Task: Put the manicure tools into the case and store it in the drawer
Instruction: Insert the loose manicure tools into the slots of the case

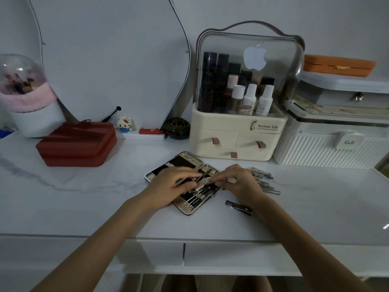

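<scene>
— Near the middle of the vanity top (84, 197), what's under the hands?

— The manicure case (185, 204), lying open flat, both leaves up, closer to the front edge than to the cosmetic organizer (237, 133) behind it. Several slim steel tools already sit under its straps.

— And the hands?

— The left hand (170, 184) rests on the case with fingers mostly straight, pressing it down. The right hand (237, 182) pinches a thin metal implement (207, 174) at the hinge line; its fingers are curled round the shank.

— What's left outside?

— A loose pile of tools (265, 182) just right of the right hand, and a black nail clipper (239, 207) nearer the front edge.

— How will they handle?

— Light, stiff and slick, I'd judge, with sharp tips. Take each by its mid-shaft and slide it under a strap. The case looks rigid but hinged, so close it and grip both leaves together before lifting, otherwise it may flop open.

— The drawer?

— Two drawer fronts (231, 255) show under the front edge, both closed.
</scene>
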